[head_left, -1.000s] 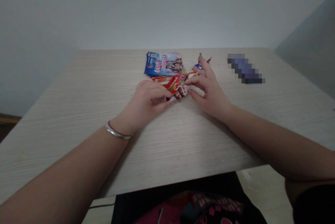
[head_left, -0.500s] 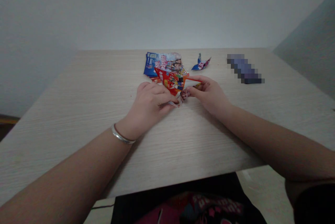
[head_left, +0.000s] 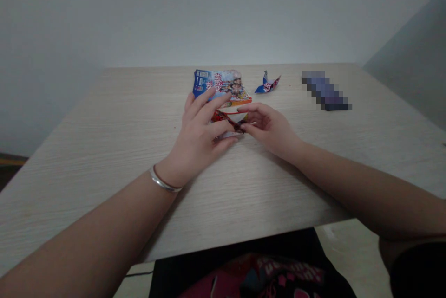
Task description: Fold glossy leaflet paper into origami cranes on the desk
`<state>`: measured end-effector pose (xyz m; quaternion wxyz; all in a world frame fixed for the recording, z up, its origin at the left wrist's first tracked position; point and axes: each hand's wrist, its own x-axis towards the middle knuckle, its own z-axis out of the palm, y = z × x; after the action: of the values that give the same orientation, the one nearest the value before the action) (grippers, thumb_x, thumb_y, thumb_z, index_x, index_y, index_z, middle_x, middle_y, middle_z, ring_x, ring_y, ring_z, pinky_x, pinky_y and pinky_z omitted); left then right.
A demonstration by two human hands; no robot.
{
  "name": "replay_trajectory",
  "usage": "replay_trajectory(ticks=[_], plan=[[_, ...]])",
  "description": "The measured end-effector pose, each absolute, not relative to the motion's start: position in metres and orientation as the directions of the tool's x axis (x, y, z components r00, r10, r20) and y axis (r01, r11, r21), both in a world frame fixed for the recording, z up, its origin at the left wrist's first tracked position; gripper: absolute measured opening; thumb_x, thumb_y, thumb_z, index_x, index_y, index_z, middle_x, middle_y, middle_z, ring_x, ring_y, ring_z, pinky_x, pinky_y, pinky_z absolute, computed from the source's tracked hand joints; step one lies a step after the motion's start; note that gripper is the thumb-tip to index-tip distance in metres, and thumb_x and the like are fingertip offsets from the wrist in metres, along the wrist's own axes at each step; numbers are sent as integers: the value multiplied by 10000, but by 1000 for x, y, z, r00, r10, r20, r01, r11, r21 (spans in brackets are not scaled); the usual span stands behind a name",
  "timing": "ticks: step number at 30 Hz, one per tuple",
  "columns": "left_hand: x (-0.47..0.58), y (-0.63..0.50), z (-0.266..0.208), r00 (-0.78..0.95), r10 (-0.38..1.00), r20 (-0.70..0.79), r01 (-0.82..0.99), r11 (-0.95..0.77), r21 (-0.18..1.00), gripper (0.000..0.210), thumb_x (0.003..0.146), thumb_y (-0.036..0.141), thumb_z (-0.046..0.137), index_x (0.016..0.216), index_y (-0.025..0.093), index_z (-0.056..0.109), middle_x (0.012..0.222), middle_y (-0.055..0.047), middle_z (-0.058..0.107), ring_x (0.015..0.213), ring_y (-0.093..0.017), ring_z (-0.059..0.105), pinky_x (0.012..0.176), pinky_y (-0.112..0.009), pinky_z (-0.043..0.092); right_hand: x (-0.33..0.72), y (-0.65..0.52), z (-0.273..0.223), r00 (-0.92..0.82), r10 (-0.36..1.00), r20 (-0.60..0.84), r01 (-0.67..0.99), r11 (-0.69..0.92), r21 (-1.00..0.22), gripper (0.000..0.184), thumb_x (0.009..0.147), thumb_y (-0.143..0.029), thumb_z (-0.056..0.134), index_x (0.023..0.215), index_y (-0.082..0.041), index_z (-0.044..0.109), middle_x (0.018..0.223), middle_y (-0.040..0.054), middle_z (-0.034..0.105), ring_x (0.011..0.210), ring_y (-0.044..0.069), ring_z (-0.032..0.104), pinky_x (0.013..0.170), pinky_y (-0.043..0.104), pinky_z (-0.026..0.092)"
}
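Observation:
A partly folded sheet of printed paper (head_left: 235,116), red and white on the parts that show, is between my two hands. My left hand (head_left: 205,124) has its thumb and index finger on the near left edge of the paper, while its other fingers spread out over the far side. From the right, my right hand (head_left: 270,126) grips the paper with thumb and fingertips. Much of the sheet is hidden by the fingers, so its exact shape cannot be made out. Just beyond lies a stack of blue printed leaflets (head_left: 226,83), partly covered by my left fingers.
A small folded paper figure (head_left: 268,85) with pointed tips, blue and patterned, stands right of the stack. Farther right lies a pixelated dark flat object (head_left: 327,91). The pale wood-grain table (head_left: 121,140) meets a plain wall (head_left: 223,15) at its back edge.
The raised red flap of the paper has gone down. My left fingers have spread and lifted over the sheet's far side. My right hand has shifted slightly left.

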<state>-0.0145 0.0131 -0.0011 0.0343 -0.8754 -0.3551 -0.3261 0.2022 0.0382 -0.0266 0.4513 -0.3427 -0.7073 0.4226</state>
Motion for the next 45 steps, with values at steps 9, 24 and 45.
replay_trajectory(ticks=[9,24,45], plan=[[-10,13,-4,353,714,604,653,-651,387,278,864,332,755,1006,253,529,1027,-2,707,1031,-222,670,1270,-588,206,199,31,-18,-313,885,345,100,392,-915,122,822,-304,715,893,-211,680,893,13,733,798,141,688,750,322,598],[-12,13,-2,355,621,699,640,-706,303,171,894,300,729,1040,248,656,954,-28,737,902,-239,678,833,-414,524,198,31,-24,-392,788,475,57,536,-842,244,820,-285,771,1062,-254,759,1086,31,758,999,176,721,825,337,659],[-9,11,3,335,555,762,580,-759,298,60,939,289,680,885,264,692,804,18,721,801,-189,660,863,-415,511,203,31,-16,-339,667,664,271,745,-609,96,875,-186,701,913,-228,778,897,13,776,821,133,707,612,226,577]])
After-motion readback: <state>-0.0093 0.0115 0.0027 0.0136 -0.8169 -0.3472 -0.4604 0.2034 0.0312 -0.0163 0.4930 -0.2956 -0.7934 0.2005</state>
